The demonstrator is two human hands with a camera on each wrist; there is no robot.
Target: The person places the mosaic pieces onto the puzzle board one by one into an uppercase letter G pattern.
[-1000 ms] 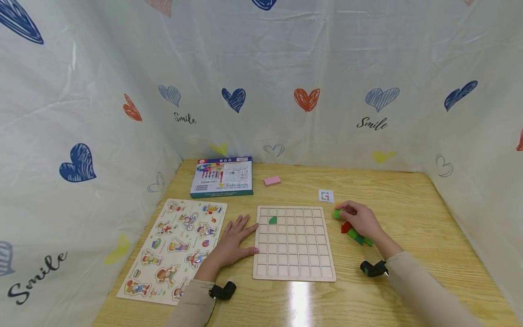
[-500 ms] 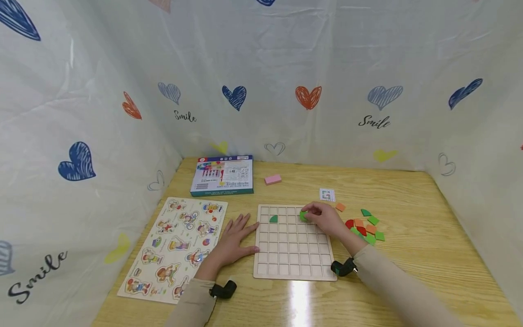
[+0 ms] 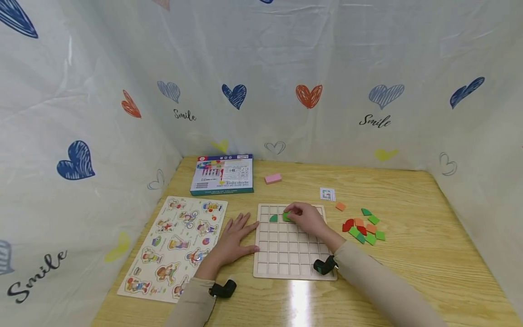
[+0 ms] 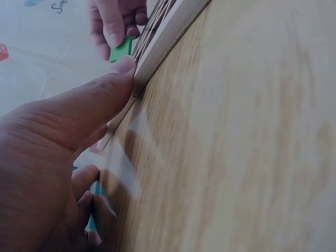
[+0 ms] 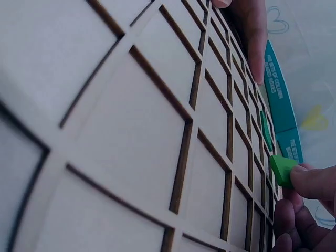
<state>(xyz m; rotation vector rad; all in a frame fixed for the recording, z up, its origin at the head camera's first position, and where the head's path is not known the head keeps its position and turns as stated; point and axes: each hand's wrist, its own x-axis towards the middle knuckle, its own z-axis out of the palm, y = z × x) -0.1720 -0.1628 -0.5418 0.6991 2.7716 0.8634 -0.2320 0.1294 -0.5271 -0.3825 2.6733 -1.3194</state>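
Note:
A light green square tile (image 3: pixel 287 217) is pinched between the thumb and fingers of my right hand (image 3: pixel 307 220), over the upper part of the wooden grid board (image 3: pixel 295 271). In the right wrist view the green tile (image 5: pixel 282 170) is tilted close to the board's surface. Just left of it, a dark green quarter-circle tile (image 3: pixel 273 218) lies in a cell of the grid. My left hand (image 3: pixel 234 240) lies with fingers spread at the board's left edge. Its thumb (image 4: pixel 100 102) touches that edge in the left wrist view.
Right of the board lie several loose red, orange and green tiles (image 3: pixel 370 239), with one orange tile (image 3: pixel 340 206) apart. Behind the board are a small pattern card (image 3: pixel 327 194), a pink block (image 3: pixel 273 178) and a flat box (image 3: pixel 222 176). A picture puzzle board (image 3: pixel 173 254) lies at left.
My right hand has carried the light green tile leftward from the loose pieces to above the grid, beside the quarter-circle tile. My left hand has stayed at the board's edge.

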